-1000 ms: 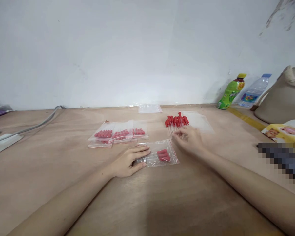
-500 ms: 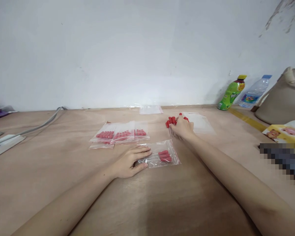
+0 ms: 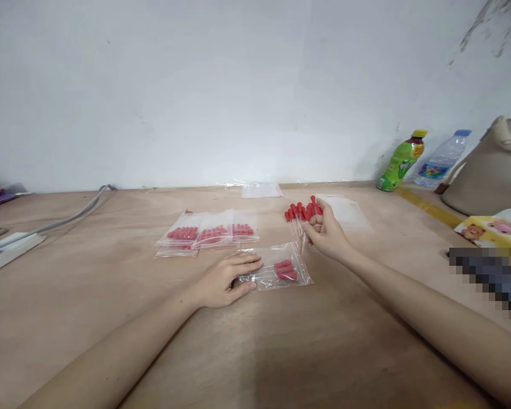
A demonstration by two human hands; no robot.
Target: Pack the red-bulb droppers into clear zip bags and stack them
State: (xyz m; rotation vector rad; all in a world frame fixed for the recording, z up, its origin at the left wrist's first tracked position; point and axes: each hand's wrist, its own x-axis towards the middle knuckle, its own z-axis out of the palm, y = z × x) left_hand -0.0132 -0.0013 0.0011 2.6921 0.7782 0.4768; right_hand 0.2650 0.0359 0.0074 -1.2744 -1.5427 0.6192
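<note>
Light is cool, soft and moderately bright, seemingly from overhead, spreading fairly evenly over the pale wall [image 3: 196,102], which is brightest low in the middle. A broad shadow darkens the near part of the desk [image 3: 89,295], and softer ones hug the undersides of both forearms [image 3: 132,335]. Small glints break up the plastic bag [image 3: 267,278]. Fine detail looks slightly smeared, wide-angle stretching pulls at the handbag [image 3: 489,176] along the right edge, and coarse pixelation hides a dark object [image 3: 494,278].
</note>
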